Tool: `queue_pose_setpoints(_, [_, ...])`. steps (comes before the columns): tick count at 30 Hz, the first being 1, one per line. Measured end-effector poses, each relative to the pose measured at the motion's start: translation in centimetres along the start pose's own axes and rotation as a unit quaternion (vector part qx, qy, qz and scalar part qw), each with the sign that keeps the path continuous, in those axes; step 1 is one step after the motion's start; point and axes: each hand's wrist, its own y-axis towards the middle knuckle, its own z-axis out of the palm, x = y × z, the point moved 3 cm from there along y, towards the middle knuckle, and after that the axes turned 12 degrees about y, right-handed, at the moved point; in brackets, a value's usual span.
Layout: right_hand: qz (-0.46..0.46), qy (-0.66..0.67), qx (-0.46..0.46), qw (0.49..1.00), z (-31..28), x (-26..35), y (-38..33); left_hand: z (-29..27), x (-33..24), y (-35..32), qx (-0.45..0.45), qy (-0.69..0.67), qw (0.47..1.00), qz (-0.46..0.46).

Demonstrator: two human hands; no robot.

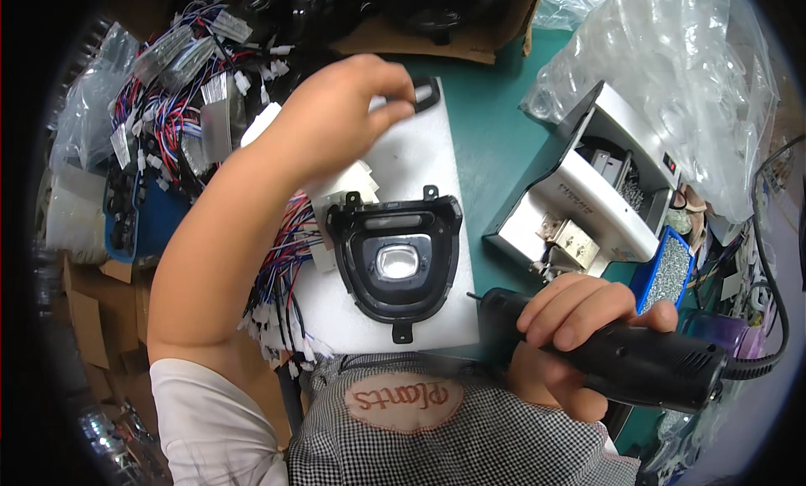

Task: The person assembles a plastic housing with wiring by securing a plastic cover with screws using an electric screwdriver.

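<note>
A black plastic housing (353, 272), rounded at its near end, lies on a white foam pad (453, 318) in front of me. A clear lens (397, 262) sits in its middle. Beyond it, at the pad's far end, my left hand (357, 104) pinches a small black plastic piece (428, 95) between thumb and fingers; the fingers partly hide it. My right hand (579, 326) is wrapped around a black electric screwdriver (646, 364). The screwdriver's bit points left, just off the pad's right edge and apart from the housing.
A silver screw feeder (554, 200) stands on the green mat (495, 99) at right, beside a blue tray of screws (669, 272). Clear plastic bags (646, 49) lie behind it. Bundled wires with white connectors (180, 108) crowd the left. A cardboard box (453, 45) is at the back.
</note>
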Motion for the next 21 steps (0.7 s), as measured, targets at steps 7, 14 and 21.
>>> queue_pose_setpoints(7, [0.024,-0.008,-0.033,0.999,0.5,0.0,-0.4,-0.9,-6.0,-11.8,0.005,-0.017,0.995,0.094])
queue_pose_setpoints(14, [0.026,-0.075,-0.002,0.997,0.4,-0.6,-0.5,2.2,-6.0,-14.3,-0.046,0.072,0.994,0.071])
queue_pose_setpoints(21, [0.019,-0.051,0.010,0.999,0.5,-0.8,-0.6,2.4,-5.2,-13.6,-0.031,0.051,0.997,0.052])
